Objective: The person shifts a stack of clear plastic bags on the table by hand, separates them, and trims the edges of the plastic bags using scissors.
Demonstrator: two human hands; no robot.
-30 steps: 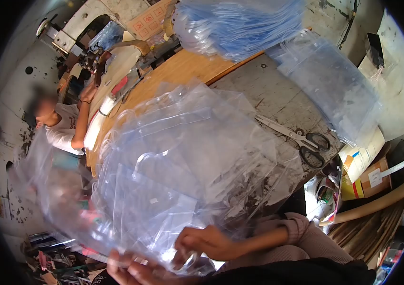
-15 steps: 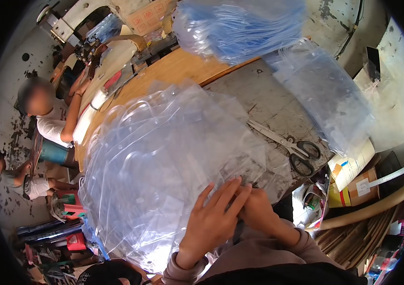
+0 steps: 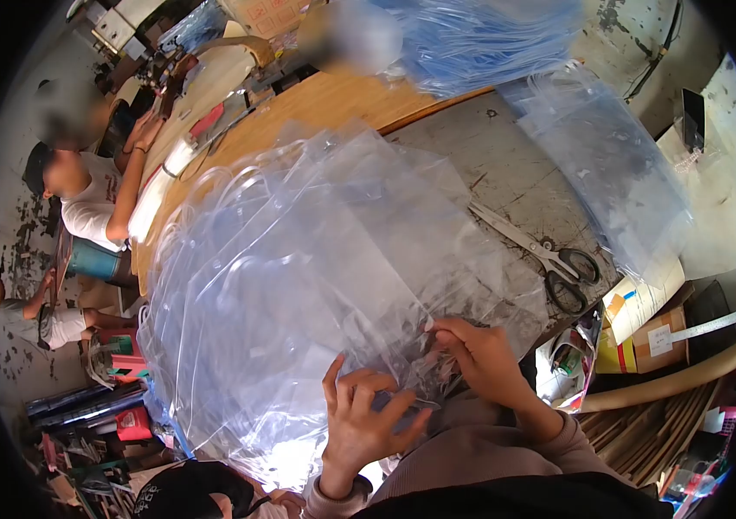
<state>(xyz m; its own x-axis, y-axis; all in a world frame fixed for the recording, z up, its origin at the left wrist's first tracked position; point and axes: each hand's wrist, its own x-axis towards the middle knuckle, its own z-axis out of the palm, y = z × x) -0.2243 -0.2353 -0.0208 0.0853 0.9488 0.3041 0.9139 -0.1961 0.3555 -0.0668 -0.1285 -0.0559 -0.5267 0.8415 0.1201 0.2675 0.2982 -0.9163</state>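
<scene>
A large fanned pile of clear plastic bags (image 3: 281, 268) with looped handles covers the near part of the table. My right hand (image 3: 485, 363) pinches the edge of a clear plastic bag between thumb and fingertips, at the pile's near right side. Over the near edge of the pile is my left hand (image 3: 363, 411), its fingers bent and spread apart, holding nothing that I can see. Crumpled clear film lies between the two hands. A pair of scissors (image 3: 549, 259) with black handles rests on the table to the right of the pile.
Blue-tinted plastic bags (image 3: 489, 43) are stacked at the back, with another flat stack of clear bags (image 3: 601, 164) at right. A phone (image 3: 693, 118) lies far right, above a cardboard box (image 3: 662, 342). Co-workers sit at left; a person in a black cap (image 3: 190, 493) is close below.
My hands have moved apart from each other. The right hand now pinches a bag edge, and the left has curled its fingers and shifted slightly left. The whole view has shifted slightly.
</scene>
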